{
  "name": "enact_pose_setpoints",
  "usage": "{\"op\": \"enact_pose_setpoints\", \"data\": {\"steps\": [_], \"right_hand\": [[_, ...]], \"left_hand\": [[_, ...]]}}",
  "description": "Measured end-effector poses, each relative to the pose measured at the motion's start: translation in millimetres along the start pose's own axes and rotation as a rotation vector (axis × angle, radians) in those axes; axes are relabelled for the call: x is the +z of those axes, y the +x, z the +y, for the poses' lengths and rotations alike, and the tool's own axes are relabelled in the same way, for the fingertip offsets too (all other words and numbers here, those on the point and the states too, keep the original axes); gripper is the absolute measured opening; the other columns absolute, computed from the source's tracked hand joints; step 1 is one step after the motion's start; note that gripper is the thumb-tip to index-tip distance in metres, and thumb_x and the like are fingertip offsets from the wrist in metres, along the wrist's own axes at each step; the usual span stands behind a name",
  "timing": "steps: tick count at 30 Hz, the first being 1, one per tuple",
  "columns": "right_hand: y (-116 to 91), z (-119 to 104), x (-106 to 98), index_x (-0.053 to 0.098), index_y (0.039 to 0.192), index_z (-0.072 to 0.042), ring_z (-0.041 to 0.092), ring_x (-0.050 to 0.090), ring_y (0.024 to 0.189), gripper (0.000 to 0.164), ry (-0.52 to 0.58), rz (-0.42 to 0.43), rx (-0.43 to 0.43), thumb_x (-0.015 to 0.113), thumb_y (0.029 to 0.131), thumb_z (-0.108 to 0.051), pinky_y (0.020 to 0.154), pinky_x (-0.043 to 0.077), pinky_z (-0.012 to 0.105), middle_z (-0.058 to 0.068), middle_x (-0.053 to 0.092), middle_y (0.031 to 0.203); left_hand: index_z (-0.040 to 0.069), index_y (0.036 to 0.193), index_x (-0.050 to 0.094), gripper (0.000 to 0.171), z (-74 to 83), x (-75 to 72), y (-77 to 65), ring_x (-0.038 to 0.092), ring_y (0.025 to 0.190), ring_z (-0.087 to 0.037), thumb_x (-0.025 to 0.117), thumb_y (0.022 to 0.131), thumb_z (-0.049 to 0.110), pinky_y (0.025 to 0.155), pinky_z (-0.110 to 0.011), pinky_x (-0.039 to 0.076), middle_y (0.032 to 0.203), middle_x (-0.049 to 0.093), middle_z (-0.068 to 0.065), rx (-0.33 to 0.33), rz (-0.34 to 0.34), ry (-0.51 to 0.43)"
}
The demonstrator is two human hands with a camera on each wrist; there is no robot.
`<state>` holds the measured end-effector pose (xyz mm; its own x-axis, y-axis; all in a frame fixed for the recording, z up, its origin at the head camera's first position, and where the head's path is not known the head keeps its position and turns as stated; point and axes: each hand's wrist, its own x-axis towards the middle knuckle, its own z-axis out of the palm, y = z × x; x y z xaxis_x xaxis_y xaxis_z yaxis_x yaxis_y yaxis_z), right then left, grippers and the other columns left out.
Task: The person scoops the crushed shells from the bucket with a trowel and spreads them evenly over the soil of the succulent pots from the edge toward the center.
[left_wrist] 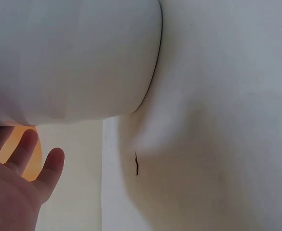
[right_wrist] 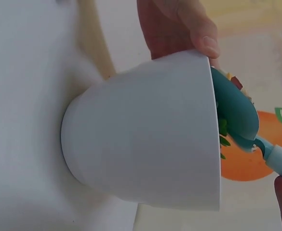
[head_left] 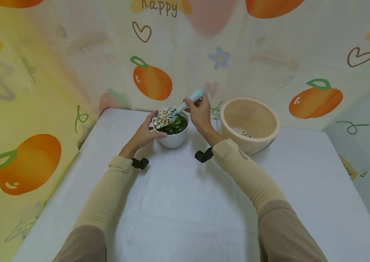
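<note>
A white flower pot (head_left: 172,141) stands on the table with a green leafy plant (head_left: 176,123) in dark soil. My left hand (head_left: 144,133) holds the pot by its left side, thumb near the front rim and fingers towards the back. With my right hand (head_left: 201,113) I grip a small trowel by its pale blue handle (head_left: 189,102), tilted down to the left. The trowel's teal scoop (right_wrist: 237,108) lies over the rim, carrying pale mixed pebbles (head_left: 163,118) above the left part of the pot. In the right wrist view, leaves show below the scoop.
Right of the pot stands a large cream planter (head_left: 253,142), with a few pebbles (head_left: 244,133) at its bottom. A white cloth covers the table (head_left: 178,211). Behind it hangs a curtain (head_left: 191,62) printed with oranges. Black wrist cameras (head_left: 140,163) sit on both forearms.
</note>
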<state>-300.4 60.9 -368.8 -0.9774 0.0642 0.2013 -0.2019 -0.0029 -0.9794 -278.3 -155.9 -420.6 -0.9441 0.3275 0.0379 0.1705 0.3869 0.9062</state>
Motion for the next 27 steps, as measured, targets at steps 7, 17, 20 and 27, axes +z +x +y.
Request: {"op": "enact_pose_setpoints", "data": {"steps": [7,17,20,27], "right_hand": [[0,1,-1,0.042,0.127,0.008,0.037,0.065,0.108,0.042,0.010,-0.001,-0.046,0.061,0.096,-0.012,0.089,0.057,0.042,0.028,0.063,0.115],[4,6,-3,0.052,0.114,0.006,0.037,0.068,0.104,0.032,0.078,0.023,-0.044,0.068,0.091,-0.009,0.085,0.058,0.043,0.027,0.066,0.108],[5,7,-4,0.054,0.117,0.009,0.033,0.068,0.104,0.033,0.150,0.024,-0.007,0.067,0.091,-0.007,0.086,0.058,0.040,0.020,0.068,0.105],[3,3,-4,0.053,0.122,0.013,0.018,0.070,0.094,0.035,0.311,-0.004,0.053,0.062,0.093,-0.003,0.092,0.055,0.038,0.009,0.070,0.099]], "left_hand": [[0.005,0.156,0.012,0.096,3.8,8.6,-5.0,0.019,0.149,-0.033,0.073,0.084,0.015,0.115,-0.058,0.027,0.163,0.015,-0.016,-0.019,0.055,0.008],[0.014,0.157,0.012,0.103,-25.2,7.6,5.7,0.019,0.149,-0.027,0.079,0.080,0.026,0.117,-0.054,0.025,0.163,0.019,-0.008,-0.012,0.086,0.057],[0.013,0.157,0.011,0.103,-27.2,5.6,8.3,0.018,0.150,-0.027,0.079,0.081,0.024,0.116,-0.055,0.026,0.163,0.017,-0.008,0.000,0.070,0.041],[0.006,0.156,0.013,0.099,-18.5,8.0,4.5,0.020,0.149,-0.030,0.077,0.081,0.014,0.115,-0.055,0.028,0.163,0.019,-0.013,0.002,0.084,-0.002]]}}
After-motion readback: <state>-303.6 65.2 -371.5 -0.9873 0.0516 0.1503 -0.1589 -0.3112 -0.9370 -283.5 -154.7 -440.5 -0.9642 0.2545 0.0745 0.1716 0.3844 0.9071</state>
